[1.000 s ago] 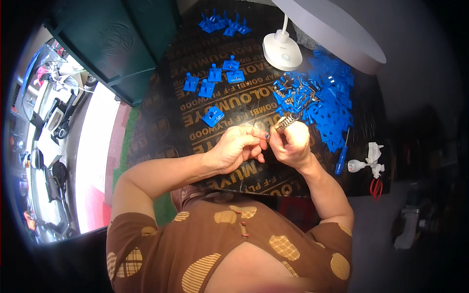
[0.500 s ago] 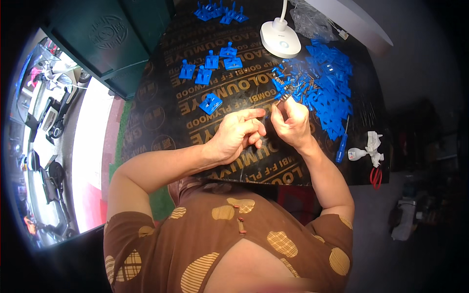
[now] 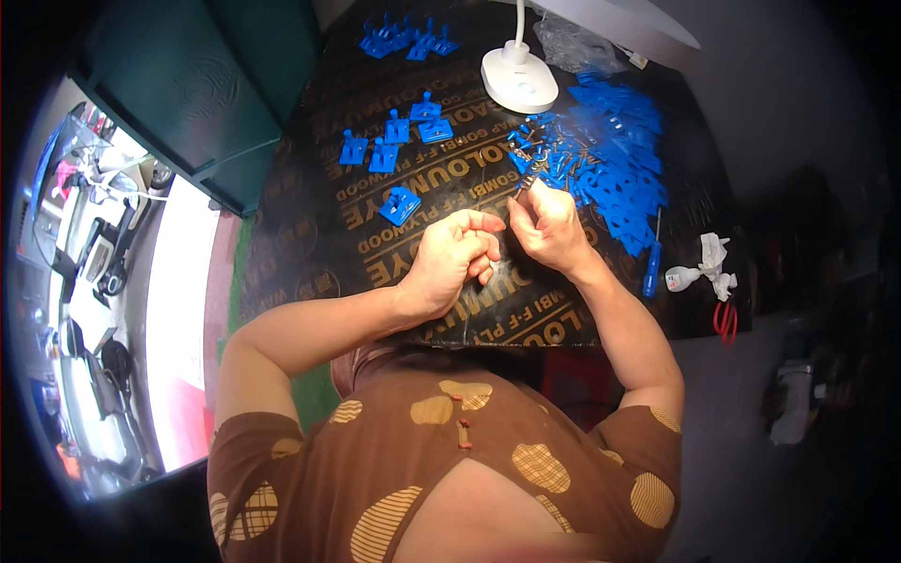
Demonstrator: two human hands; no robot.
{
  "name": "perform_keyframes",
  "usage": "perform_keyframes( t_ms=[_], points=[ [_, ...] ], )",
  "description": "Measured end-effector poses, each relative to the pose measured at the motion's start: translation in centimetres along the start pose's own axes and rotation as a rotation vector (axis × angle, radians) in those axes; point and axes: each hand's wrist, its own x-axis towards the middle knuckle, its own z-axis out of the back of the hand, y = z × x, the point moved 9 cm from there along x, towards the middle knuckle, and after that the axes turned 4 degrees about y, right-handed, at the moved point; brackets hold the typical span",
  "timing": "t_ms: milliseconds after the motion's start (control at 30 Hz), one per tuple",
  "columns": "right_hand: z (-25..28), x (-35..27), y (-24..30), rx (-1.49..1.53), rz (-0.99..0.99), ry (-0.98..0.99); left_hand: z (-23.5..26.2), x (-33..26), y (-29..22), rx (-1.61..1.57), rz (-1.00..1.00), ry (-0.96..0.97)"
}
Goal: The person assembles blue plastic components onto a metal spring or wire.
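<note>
My right hand [image 3: 552,225] is at the near-left edge of a heap of blue plastic parts [image 3: 615,178]. Its thumb and index finger close together beside small shiny metal pieces [image 3: 528,183]; whatever lies in the pinch is too small to make out. To its left hovers my left hand [image 3: 450,258], index finger stretched toward the right hand and the other fingers loosely curled apart. I see nothing in it. A single blue clip-like piece [image 3: 400,206] lies just beyond the left hand. Farther off sit several similar blue pieces with upright pegs [image 3: 396,128].
A white lamp base [image 3: 519,80] stands behind the heap, with a clear plastic bag [image 3: 574,42] next to it. More blue pieces [image 3: 404,38] lie at the far edge. On the right are a blue screwdriver [image 3: 651,270], a white bulb-shaped item [image 3: 681,278] and red-handled scissors [image 3: 725,322].
The whole view has shifted slightly, so the table's things appear a little farther left. Both hands keep nearly the same pose, the right one still at the heap's edge.
</note>
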Motion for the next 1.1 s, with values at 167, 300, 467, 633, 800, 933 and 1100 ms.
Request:
perform_keyframes(
  t_ms=[167,300,467,633,800,933,1100],
  points=[
    [0.1,0.0,-0.1,0.005,-0.005,-0.015,0.0,0.5,-1.3,0.083,-0.018,-0.043],
    [0.2,-0.1,-0.3,0.025,-0.027,-0.011,-0.2,1.6,-3.7,0.346,-0.12,-0.111],
    [-0.1,0.2,0.0,0.0,0.005,0.014,-3.0,2.2,-8.6,0.795,-0.545,-0.082],
    [-0.3,0.1,-0.1,-0.012,0.008,0.036,-6.1,1.6,-11.0,0.837,-0.706,-0.018],
    [-0.4,0.1,-0.2,-0.021,-0.009,0.034,-6.7,1.5,-12.3,0.874,-0.804,-0.043],
    [-0.6,0.2,-0.4,-0.014,-0.032,0.047,-6.6,1.4,-12.6,0.873,-0.797,-0.063],
    [-0.5,0.1,-0.5,0.012,-0.002,0.043,-7.5,0.9,-12.9,0.984,-0.929,-0.06]
  ],
)
